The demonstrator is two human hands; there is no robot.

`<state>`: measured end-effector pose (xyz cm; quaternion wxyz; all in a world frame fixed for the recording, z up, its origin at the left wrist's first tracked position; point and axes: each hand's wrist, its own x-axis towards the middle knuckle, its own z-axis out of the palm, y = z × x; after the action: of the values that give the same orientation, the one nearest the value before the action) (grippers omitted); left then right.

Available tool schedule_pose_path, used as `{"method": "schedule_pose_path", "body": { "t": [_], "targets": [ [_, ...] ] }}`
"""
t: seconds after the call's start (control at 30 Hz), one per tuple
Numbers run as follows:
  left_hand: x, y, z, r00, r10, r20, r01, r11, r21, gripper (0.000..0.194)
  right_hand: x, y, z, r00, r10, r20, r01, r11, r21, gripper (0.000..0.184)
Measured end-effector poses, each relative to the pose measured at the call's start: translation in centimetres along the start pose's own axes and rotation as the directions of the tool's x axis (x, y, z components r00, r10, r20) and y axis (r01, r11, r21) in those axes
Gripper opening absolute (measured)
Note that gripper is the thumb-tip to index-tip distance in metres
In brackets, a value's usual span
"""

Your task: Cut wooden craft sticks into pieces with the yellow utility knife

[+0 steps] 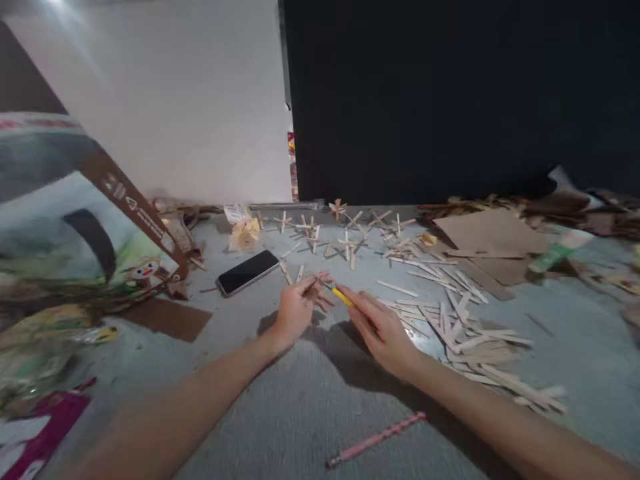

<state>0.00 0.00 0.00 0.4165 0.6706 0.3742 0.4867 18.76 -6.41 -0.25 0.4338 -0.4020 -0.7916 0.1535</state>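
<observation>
My left hand (pixel 296 308) is closed in a pinch on a thin wooden stick (pixel 311 285) just above the grey surface. My right hand (pixel 381 327) grips a small yellow tool (pixel 342 296) whose tip points at that stick. The two hands meet in the middle of the view. Loose wooden sticks (pixel 465 333) lie in a heap right of my right hand. Several small crossed-stick pieces (pixel 347 245) are spread out beyond the hands.
A black phone (pixel 247 272) lies left of the hands. A printed cardboard box (pixel 75 227) leans at the left. Brown cardboard sheets (pixel 487 233) sit at the right rear. A pink pencil-like stick (pixel 376 439) lies near me. A dark panel (pixel 450 100) stands behind.
</observation>
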Motion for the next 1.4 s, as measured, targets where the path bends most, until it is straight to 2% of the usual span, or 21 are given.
{"method": "schedule_pose_path", "body": {
  "t": [0.43, 0.67, 0.83, 1.1, 1.4],
  "targets": [
    [-0.2, 1.0, 0.2, 1.0, -0.003, 0.011, 0.003, 1.0, -0.009, 0.053, -0.3, 0.1, 0.0, 1.0, 0.002, -0.031, -0.003, 1.0, -0.01, 0.046],
    [-0.3, 0.1, 0.1, 0.999, 0.024, 0.021, -0.025, 0.998, 0.057, 0.052, -0.6, 0.1, 0.1, 0.998, -0.04, -0.039, 0.042, 0.998, 0.054, 0.045],
    [-0.4, -0.3, 0.2, 0.998, 0.054, 0.027, -0.055, 0.998, 0.039, 0.047, -0.5, -0.6, -0.1, 0.999, -0.035, -0.004, 0.036, 0.997, 0.072, 0.044],
    [-0.7, -0.3, 0.3, 0.991, 0.123, 0.052, -0.122, 0.992, -0.02, 0.049, -0.7, -0.9, -0.3, 0.999, 0.05, 0.013, -0.052, 0.988, 0.143, 0.044],
    [-0.7, -0.3, 0.2, 0.979, 0.204, 0.027, -0.205, 0.976, 0.079, 0.048, -1.0, -2.1, 0.2, 0.978, 0.207, 0.034, -0.209, 0.939, 0.274, 0.047]
  ]
}}
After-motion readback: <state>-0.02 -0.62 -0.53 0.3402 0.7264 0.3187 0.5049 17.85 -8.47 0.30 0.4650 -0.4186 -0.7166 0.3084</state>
